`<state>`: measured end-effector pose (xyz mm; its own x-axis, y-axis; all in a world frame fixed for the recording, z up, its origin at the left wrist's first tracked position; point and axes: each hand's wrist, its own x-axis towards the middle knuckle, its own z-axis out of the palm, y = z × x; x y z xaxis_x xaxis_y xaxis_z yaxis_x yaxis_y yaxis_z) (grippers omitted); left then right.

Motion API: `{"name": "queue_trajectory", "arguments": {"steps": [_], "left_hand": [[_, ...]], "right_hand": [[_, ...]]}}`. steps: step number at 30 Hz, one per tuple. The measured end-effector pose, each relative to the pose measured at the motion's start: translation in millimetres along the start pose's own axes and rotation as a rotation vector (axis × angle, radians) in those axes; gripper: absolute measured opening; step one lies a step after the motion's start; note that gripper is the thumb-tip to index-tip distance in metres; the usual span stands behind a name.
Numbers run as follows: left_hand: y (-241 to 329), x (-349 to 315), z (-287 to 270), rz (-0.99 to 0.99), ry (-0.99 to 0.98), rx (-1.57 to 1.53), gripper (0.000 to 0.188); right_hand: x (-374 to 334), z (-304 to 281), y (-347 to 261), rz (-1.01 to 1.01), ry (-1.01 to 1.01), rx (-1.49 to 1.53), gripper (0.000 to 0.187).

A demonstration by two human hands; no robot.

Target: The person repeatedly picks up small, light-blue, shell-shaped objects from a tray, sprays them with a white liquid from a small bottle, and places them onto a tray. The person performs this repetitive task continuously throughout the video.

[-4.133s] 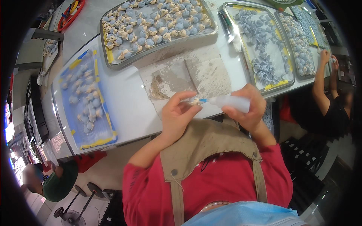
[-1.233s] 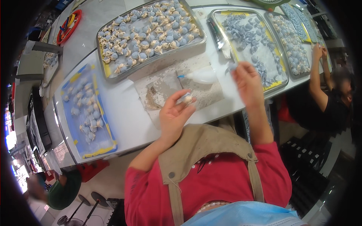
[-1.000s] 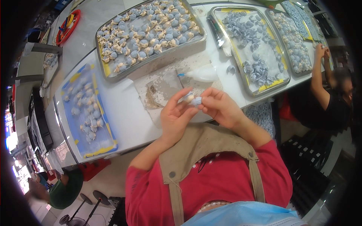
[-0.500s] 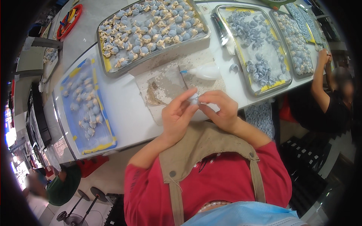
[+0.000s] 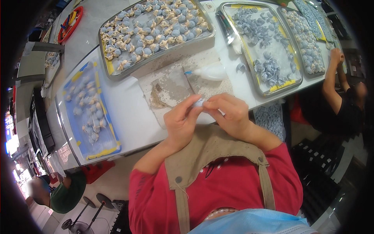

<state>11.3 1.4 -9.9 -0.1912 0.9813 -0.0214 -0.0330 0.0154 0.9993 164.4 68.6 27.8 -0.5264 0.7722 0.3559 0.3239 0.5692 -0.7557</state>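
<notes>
Close in front of me, above the table's near edge, my left hand [image 5: 181, 120] and my right hand [image 5: 230, 114] meet fingertip to fingertip. Pinched between them is a small grey-blue piece [image 5: 199, 102], mostly covered by my fingers. Just beyond lies a white squeeze bottle [image 5: 212, 73] with a blue tip, on its side on a stained, worn board [image 5: 171, 86]. A single curved grey-blue shell piece [image 5: 241, 68] rests on the table right of the board.
A large metal tray [image 5: 156, 55] of small blue-and-cream figures stands at the back. To the right, another metal tray [image 5: 261, 91] holds curved shell pieces. A blue tray [image 5: 82, 134] with more figures lies left. Co-workers sit at far right [image 5: 331, 93] and lower left [image 5: 69, 195].
My fingers have closed further over the small piece, so less of it shows. Both hands have shifted slightly. At the right, the co-worker has moved a little.
</notes>
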Motion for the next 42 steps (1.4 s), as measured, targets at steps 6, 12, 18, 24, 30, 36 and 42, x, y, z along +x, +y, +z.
{"name": "queue_trajectory", "arguments": {"steps": [6,12,18,24,30,36,42], "left_hand": [[10.3,2.0,2.5,-0.022,-0.041,-0.210,0.032],[26.3,8.2,5.8,-0.395,-0.012,-0.538,0.036],[17.4,5.8,5.7,-0.322,-0.031,-0.557,0.035],[16.6,3.9,4.8,-0.214,-0.071,-0.417,0.036],[22.5,6.3,8.9,-0.210,-0.041,-0.412,0.032],[24.8,2.8,2.7,-0.163,-0.102,-0.338,0.028],[26.5,4.6,0.1,0.003,-0.210,-0.341,0.031]], "right_hand": [[3.6,-2.2,2.0,0.044,0.031,0.141,0.018],[1.0,1.7,0.7,0.062,0.065,0.111,0.021],[-7.3,6.1,4.2,0.006,0.093,0.102,0.021],[-5.4,6.3,3.0,0.006,0.141,0.113,0.020],[-6.5,2.8,0.3,0.024,0.098,0.113,0.020],[-1.1,-4.6,-0.8,0.046,-0.001,0.164,0.020],[6.7,-4.0,6.2,0.238,0.000,0.742,0.032]]}}
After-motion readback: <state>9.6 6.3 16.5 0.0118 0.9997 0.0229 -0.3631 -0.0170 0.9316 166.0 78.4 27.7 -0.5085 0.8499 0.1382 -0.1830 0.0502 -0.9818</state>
